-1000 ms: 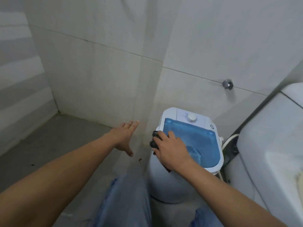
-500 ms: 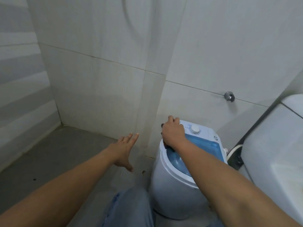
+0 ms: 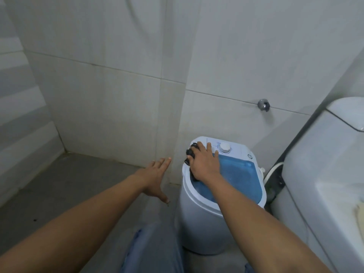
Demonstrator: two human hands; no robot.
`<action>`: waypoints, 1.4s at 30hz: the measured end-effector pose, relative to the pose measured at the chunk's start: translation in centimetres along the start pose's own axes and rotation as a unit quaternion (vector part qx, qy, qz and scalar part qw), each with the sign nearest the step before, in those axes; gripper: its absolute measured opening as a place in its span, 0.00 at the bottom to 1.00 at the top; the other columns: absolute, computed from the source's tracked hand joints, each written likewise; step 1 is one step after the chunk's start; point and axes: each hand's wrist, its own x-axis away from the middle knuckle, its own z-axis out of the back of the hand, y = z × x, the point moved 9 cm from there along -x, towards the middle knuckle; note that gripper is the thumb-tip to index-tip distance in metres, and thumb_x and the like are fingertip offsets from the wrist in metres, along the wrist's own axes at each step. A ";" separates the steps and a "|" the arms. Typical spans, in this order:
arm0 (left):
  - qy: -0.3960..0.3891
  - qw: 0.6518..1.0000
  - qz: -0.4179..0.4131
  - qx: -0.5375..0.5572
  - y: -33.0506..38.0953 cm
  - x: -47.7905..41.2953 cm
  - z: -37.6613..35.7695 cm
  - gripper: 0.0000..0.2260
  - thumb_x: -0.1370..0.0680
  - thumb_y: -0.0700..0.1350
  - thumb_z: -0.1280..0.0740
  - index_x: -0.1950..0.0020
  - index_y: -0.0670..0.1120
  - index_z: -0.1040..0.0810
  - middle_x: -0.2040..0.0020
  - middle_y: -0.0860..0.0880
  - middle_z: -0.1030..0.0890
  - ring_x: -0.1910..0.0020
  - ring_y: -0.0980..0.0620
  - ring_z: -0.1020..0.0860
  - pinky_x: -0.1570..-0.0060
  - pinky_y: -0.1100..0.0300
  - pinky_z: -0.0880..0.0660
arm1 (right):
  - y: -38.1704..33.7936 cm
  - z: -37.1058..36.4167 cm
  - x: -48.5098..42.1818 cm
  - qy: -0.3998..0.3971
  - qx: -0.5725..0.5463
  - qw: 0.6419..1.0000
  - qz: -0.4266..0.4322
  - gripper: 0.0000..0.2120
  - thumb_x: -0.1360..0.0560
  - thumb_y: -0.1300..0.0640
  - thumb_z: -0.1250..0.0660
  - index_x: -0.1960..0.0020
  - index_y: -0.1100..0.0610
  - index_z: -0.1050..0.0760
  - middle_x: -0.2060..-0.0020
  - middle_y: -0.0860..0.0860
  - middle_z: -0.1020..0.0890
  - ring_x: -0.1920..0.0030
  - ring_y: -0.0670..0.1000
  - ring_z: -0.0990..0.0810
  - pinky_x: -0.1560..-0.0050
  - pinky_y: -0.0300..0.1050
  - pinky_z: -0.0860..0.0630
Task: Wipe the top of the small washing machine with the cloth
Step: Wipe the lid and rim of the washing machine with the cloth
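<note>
The small washing machine [image 3: 199, 219] is a white drum with a translucent blue lid [image 3: 238, 174] and a white dial [image 3: 224, 147] at its back. It stands on the floor against the tiled wall. My right hand [image 3: 204, 164] presses a dark cloth [image 3: 190, 152] flat on the machine's top at the rear left corner; only the cloth's edges show past my fingers. My left hand [image 3: 155, 176] hovers in the air left of the machine, fingers spread, holding nothing.
A large white appliance [image 3: 323, 174] stands close on the right, with a white hose [image 3: 272, 170] in the gap. A metal wall fitting [image 3: 263, 105] sits above the machine. Grey floor [image 3: 59, 184] stretches left to the corner. My jeans-clad legs [image 3: 151, 251] are below.
My right hand slid the cloth from the lid's front left up to the rear left corner by the control panel. My left hand stayed open beside the machine.
</note>
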 end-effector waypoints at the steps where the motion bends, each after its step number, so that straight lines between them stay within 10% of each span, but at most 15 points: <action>1: -0.002 1.000 -0.001 0.001 0.2 0.0 0.0 0.67 0.37 0.67 0.22 0.19 0.51 0.69 0.17 0.48 0.60 0.18 0.42 0.55 0.22 0.42 0.45 | 1.0 0.3 0.0 0.006 -0.006 1.000 -0.017 0.21 0.18 0.46 0.46 0.28 0.50 0.33 0.24 0.47 0.39 0.22 0.58 0.49 0.28 0.64 0.46; 12: 0.001 1.000 -0.029 0.010 5.2 -0.6 0.1 0.65 0.36 0.60 0.19 0.18 0.51 0.65 0.16 0.45 0.57 0.18 0.43 0.54 0.20 0.48 0.48 | 17.5 6.0 6.8 0.148 -0.256 0.924 -0.241 0.09 0.19 0.53 0.39 0.44 0.56 0.24 0.40 0.56 0.22 0.47 0.58 0.22 0.50 0.45 0.31; 17: -0.031 0.999 -0.012 -0.006 5.0 -0.8 -0.9 0.65 0.37 0.61 0.19 0.18 0.52 0.64 0.16 0.45 0.57 0.18 0.41 0.54 0.21 0.44 0.45 | 7.5 5.6 5.4 0.103 -0.221 0.968 -0.057 0.19 0.18 0.53 0.41 0.28 0.52 0.32 0.26 0.45 0.35 0.26 0.51 0.38 0.33 0.47 0.35; 21: -0.031 0.999 -0.008 -0.027 6.1 -0.5 -0.2 0.64 0.38 0.68 0.22 0.17 0.52 0.60 0.17 0.47 0.52 0.19 0.40 0.52 0.22 0.43 0.44 | 3.2 1.5 5.2 0.056 -0.110 0.992 0.012 0.19 0.20 0.48 0.40 0.31 0.50 0.28 0.28 0.44 0.31 0.27 0.52 0.36 0.32 0.52 0.34; 30: -0.017 0.999 -0.014 0.028 6.8 -0.4 1.4 0.72 0.55 0.84 0.37 0.17 0.54 0.56 0.17 0.45 0.48 0.18 0.41 0.52 0.21 0.44 0.48 | 16.5 3.5 5.2 0.107 -0.147 0.970 -0.163 0.15 0.21 0.52 0.39 0.39 0.55 0.22 0.35 0.49 0.24 0.36 0.56 0.27 0.37 0.53 0.30; 35: 0.000 0.999 -0.023 0.025 7.1 -0.3 1.3 0.73 0.56 0.85 0.40 0.17 0.52 0.53 0.18 0.45 0.44 0.19 0.42 0.48 0.20 0.46 0.49 | 22.3 5.7 7.6 0.164 -0.292 0.879 -0.340 0.13 0.19 0.52 0.39 0.42 0.59 0.22 0.43 0.59 0.19 0.45 0.60 0.21 0.52 0.45 0.32; 42: -0.007 1.000 0.000 0.022 6.1 -1.1 0.5 0.74 0.58 0.87 0.40 0.18 0.54 0.55 0.17 0.46 0.47 0.19 0.40 0.50 0.22 0.40 0.44 | 7.3 6.6 0.8 0.166 -0.233 0.958 0.012 0.19 0.20 0.52 0.38 0.29 0.53 0.29 0.27 0.46 0.32 0.30 0.49 0.32 0.32 0.46 0.33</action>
